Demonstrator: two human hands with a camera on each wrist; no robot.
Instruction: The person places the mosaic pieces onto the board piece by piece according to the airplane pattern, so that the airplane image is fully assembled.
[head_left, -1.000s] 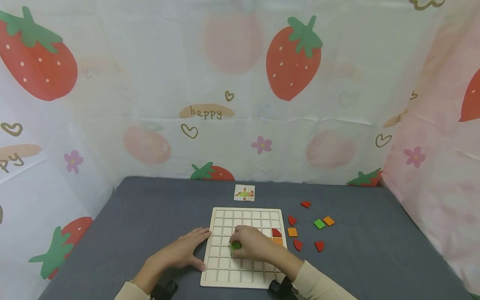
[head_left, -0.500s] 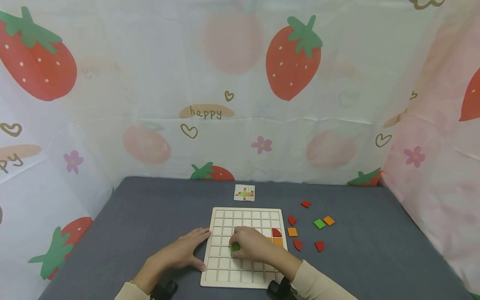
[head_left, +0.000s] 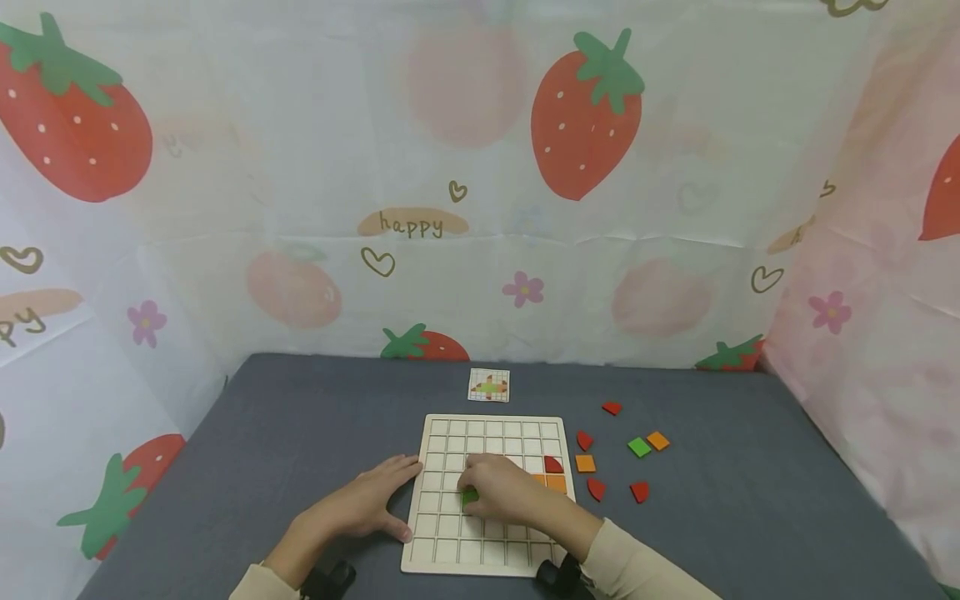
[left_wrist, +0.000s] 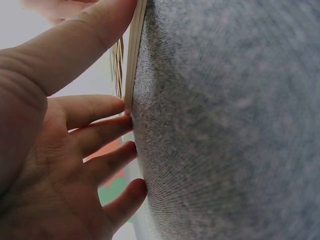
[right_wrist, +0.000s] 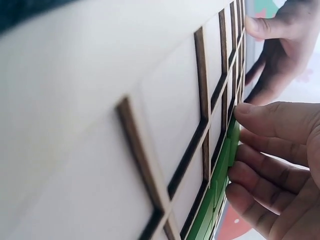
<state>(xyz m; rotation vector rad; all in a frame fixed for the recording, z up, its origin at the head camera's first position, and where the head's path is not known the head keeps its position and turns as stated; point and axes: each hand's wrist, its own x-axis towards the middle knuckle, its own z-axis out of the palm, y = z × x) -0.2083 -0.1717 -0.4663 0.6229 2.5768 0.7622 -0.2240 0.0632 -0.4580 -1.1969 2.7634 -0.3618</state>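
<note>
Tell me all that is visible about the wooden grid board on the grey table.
The pale wooden grid board is square and lies flat on the grey table, divided by thin raised strips into many small square cells. Most cells are bare; a red piece and an orange piece sit near its right edge. The left hand rests against its left edge. The right hand presses a green tile onto the middle cells.

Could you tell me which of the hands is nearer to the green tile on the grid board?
Right. The right hand pinches the green tile with its fingertips over the grid board; the left hand rests at the board's left edge, apart from the tile.
</note>
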